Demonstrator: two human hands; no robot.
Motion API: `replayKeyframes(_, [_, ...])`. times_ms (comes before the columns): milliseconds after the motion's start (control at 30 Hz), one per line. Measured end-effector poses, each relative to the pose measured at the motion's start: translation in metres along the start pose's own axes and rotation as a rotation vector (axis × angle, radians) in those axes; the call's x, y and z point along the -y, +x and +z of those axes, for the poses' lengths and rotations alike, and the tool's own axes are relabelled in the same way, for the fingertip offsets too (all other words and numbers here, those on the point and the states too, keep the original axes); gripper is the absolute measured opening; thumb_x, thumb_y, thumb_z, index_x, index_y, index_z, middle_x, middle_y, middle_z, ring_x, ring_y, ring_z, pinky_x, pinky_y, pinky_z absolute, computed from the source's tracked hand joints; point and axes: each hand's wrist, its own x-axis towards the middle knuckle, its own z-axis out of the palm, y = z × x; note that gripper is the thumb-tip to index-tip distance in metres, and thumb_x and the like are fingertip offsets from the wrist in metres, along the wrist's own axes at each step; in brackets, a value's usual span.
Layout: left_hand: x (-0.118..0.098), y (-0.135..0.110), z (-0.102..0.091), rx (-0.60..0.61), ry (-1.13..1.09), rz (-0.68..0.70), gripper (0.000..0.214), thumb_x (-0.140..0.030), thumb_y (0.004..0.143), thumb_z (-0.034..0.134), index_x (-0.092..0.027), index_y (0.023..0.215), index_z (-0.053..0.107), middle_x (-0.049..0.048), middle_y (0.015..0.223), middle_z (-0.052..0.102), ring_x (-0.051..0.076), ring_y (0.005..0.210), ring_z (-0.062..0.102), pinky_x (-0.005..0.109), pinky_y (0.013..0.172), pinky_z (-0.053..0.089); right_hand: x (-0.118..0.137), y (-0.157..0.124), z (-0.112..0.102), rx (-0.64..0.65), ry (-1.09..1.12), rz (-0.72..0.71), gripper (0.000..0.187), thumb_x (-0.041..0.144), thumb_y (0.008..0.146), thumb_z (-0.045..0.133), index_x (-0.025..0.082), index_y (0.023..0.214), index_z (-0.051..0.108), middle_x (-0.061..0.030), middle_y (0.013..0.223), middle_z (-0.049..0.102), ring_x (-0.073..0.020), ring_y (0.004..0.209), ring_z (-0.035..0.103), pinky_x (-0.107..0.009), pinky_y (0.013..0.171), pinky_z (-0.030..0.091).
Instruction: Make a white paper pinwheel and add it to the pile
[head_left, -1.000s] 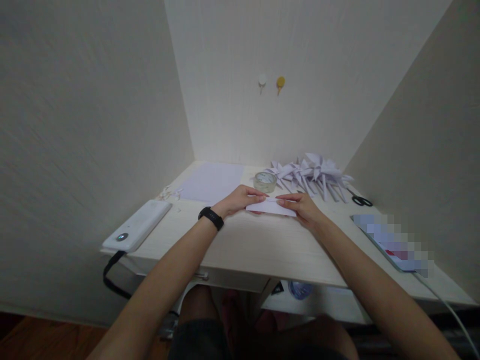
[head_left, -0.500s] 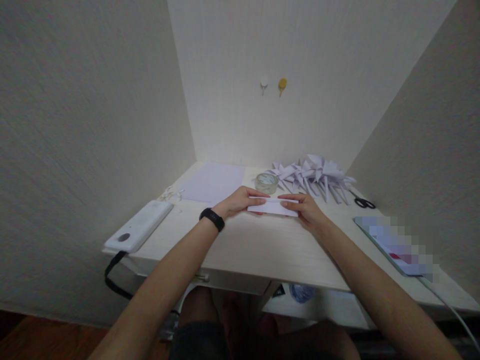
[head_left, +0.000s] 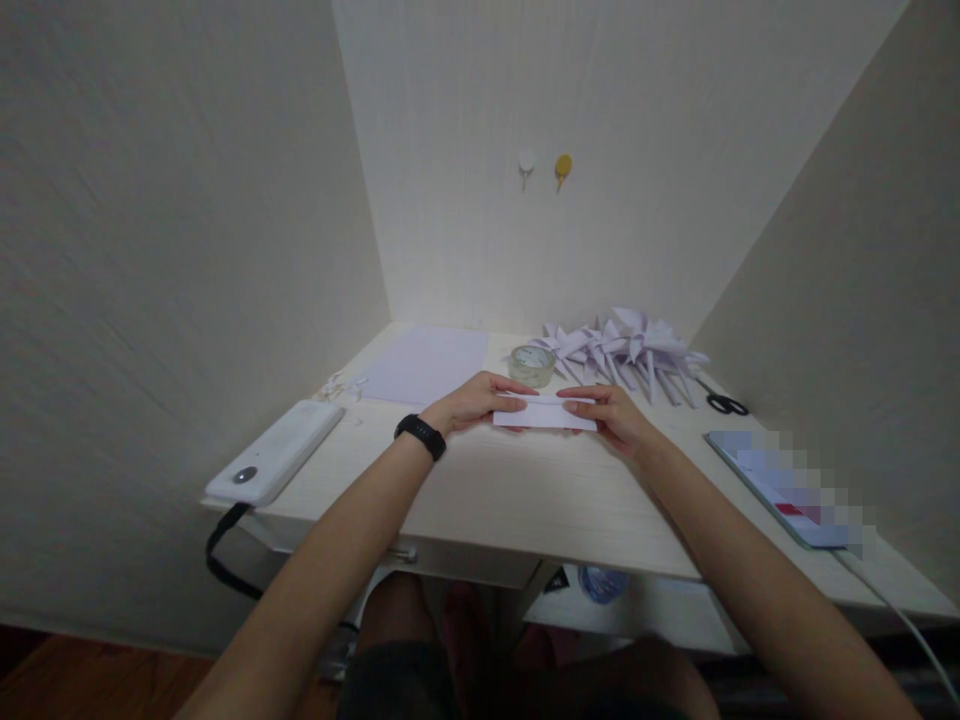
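Note:
A narrow strip of folded white paper (head_left: 545,413) is held level above the desk between both hands. My left hand (head_left: 486,400) pinches its left end, thumb on the near face and fingers behind. At the right end my right hand (head_left: 609,412) grips it the same way, its thumb pressed near the upper edge. Just beyond the hands stands a roll of clear tape (head_left: 532,367). Several white paper pinwheels (head_left: 630,345) lie heaped behind it to the right. Flat at the back left are white paper sheets (head_left: 427,362).
Black-handled scissors (head_left: 726,404) lie at the right by the wall. In front of them is a tablet (head_left: 780,490) with a cable. A white device (head_left: 277,455) with a black strap rests at the desk's left edge, near small white scraps (head_left: 343,386). Two hooks, one yellow (head_left: 563,166), are on the wall.
Both hands keep their hold on the folded paper, with barely any movement of the fingers. The whole view has shifted very slightly.

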Motion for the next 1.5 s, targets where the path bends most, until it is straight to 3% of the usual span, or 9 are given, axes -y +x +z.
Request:
replayKeyframes(300, [-0.006,-0.004,0.004,0.036,-0.040,-0.024,0.042,-0.016,0.073,0.081,-0.010,0.113,0.072,0.0179,0.114,0.071,0.019,0.085,0.071,0.032,0.074,0.062,-0.001,0.002,-0.002,-0.007,0.024,0.015,0.034,0.026,0.052,0.089,0.018,0.084,0.081,-0.0067,0.076,0.075,-0.0170,0.060,0.063,-0.032,0.056,0.053])
replayKeyframes(600, [-0.004,-0.002,0.005,-0.039,-0.032,0.004,0.035,-0.011,0.073,0.079,-0.010,0.108,0.074,0.0164,0.107,0.073,0.016,0.079,0.070,0.029,0.072,0.061,-0.004,0.004,-0.002,-0.025,0.024,-0.015,0.036,0.029,0.050,0.091,0.018,0.083,0.081,-0.0066,0.071,0.073,-0.0174,0.056,0.063,-0.032,0.053,0.055])
replayKeyframes(900, [-0.002,0.001,0.008,-0.100,-0.006,0.066,0.027,-0.013,0.072,0.081,-0.009,0.098,0.077,0.0151,0.103,0.074,0.018,0.085,0.069,0.035,0.080,0.061,-0.001,0.003,-0.001,-0.037,0.051,-0.020,0.035,0.027,0.044,0.091,0.019,0.076,0.080,-0.0050,0.071,0.073,-0.0171,0.063,0.064,-0.031,0.061,0.056])
replayKeyframes(1133, [-0.002,-0.001,0.010,-0.091,0.000,0.065,0.036,-0.017,0.066,0.086,-0.009,0.100,0.076,0.0151,0.102,0.074,0.016,0.083,0.070,0.032,0.083,0.058,-0.004,0.005,0.002,-0.096,-0.032,-0.044,0.034,0.040,0.047,0.092,0.019,0.070,0.079,-0.0055,0.070,0.073,-0.0179,0.062,0.063,-0.033,0.060,0.053])
replayKeyframes(1367, [0.005,0.003,0.006,-0.115,0.119,0.119,0.042,-0.034,0.067,0.087,-0.009,0.099,0.077,0.0154,0.102,0.074,0.017,0.083,0.069,0.032,0.080,0.057,-0.007,0.007,0.002,-0.112,-0.051,-0.071,0.045,0.036,0.044,0.094,0.019,0.083,0.080,-0.0046,0.075,0.074,-0.0165,0.064,0.064,-0.031,0.061,0.054])
replayKeyframes(1500, [0.008,0.006,0.005,-0.166,0.194,0.139,0.046,-0.033,0.063,0.088,-0.008,0.100,0.076,0.0146,0.097,0.075,0.016,0.076,0.068,0.032,0.074,0.058,-0.012,0.009,0.000,-0.111,-0.093,-0.111,0.049,0.035,0.042,0.094,0.016,0.085,0.080,-0.0068,0.079,0.075,-0.0165,0.064,0.064,-0.031,0.060,0.054])
